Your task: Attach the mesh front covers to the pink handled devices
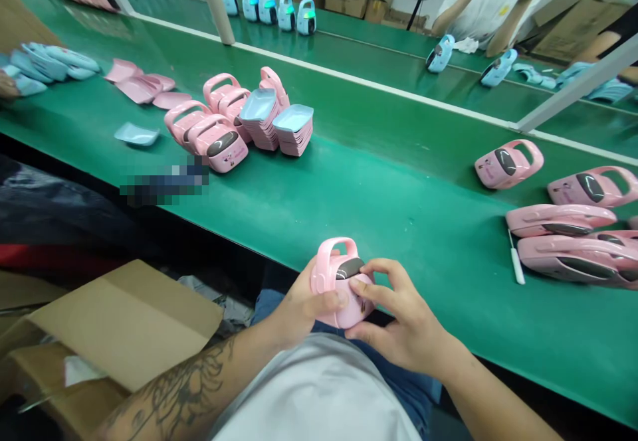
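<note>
A pink plastic device with a loop handle and a dark oval window (340,280) is held over my lap at the near edge of the green table (379,208). My left hand (299,308) grips it from the left, thumb across its front. My right hand (399,311) wraps it from the right, with fingertips pressing on the dark window.
Several pink devices (508,162) lie at the right with a white stick (516,265) beside them. More pink devices (219,137) and stacked pink trays (294,129) sit at centre left. An open cardboard box (119,321) stands at lower left. Blue devices (286,12) and other people are across the table.
</note>
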`<move>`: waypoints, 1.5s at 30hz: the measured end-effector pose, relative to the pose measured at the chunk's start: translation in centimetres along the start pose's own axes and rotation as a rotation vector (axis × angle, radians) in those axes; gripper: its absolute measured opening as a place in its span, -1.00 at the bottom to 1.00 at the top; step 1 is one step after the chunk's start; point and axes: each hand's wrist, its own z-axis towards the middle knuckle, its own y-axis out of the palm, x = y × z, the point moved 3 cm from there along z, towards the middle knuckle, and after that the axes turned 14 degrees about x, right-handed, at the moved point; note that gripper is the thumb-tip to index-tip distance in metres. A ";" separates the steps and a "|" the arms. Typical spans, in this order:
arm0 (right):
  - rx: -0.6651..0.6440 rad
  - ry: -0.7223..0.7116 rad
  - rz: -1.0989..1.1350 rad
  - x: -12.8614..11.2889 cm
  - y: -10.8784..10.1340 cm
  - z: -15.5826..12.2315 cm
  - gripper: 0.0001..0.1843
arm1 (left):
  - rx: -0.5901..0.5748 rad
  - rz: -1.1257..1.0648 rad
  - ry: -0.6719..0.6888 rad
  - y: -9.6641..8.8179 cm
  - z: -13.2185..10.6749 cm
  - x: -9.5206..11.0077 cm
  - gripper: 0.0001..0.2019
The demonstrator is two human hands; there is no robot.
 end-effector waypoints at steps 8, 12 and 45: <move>0.007 0.182 0.011 -0.1 0.4 0.8 -0.35 | 0.002 0.009 0.011 0.4 0.3 1.0 -0.36; 0.010 0.182 -0.108 -0.2 0.7 0.9 -0.38 | -0.020 0.000 -0.069 1.4 0.4 1.3 -0.32; 0.286 1.160 1.128 2.2 5.0 -0.6 -0.44 | 0.260 0.032 0.202 0.2 4.6 -0.6 -0.46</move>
